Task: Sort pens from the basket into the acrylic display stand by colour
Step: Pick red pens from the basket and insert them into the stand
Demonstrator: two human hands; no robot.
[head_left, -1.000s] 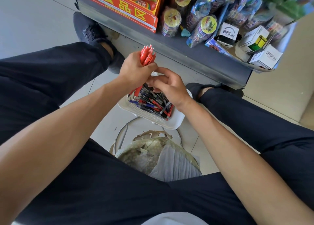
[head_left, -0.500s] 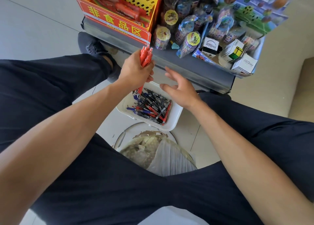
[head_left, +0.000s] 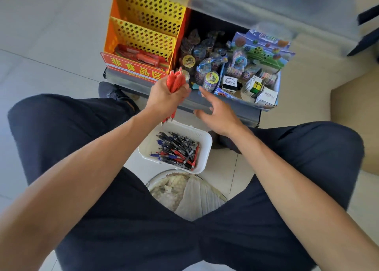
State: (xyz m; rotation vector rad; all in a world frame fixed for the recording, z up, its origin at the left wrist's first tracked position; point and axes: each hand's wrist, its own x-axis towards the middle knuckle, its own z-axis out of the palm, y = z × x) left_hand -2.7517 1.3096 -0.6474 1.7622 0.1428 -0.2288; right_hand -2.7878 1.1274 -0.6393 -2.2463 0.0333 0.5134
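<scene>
Above the white basket (head_left: 206, 145) of mixed pens on the floor, the left hand (head_left: 164, 95) grips a bunch of red pens (head_left: 176, 82), fingers curled tight around them. Just beside it, the right hand (head_left: 218, 112) hovers with fingers spread, holding nothing.

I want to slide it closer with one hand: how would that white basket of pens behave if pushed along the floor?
The white basket looks like thin plastic and holds only a shallow layer of pens, so it is probably light. On the smooth floor tiles it would likely slide easily. It is low and wide, so tipping seems unlikely, though the loose pens may shift and rattle.
</scene>
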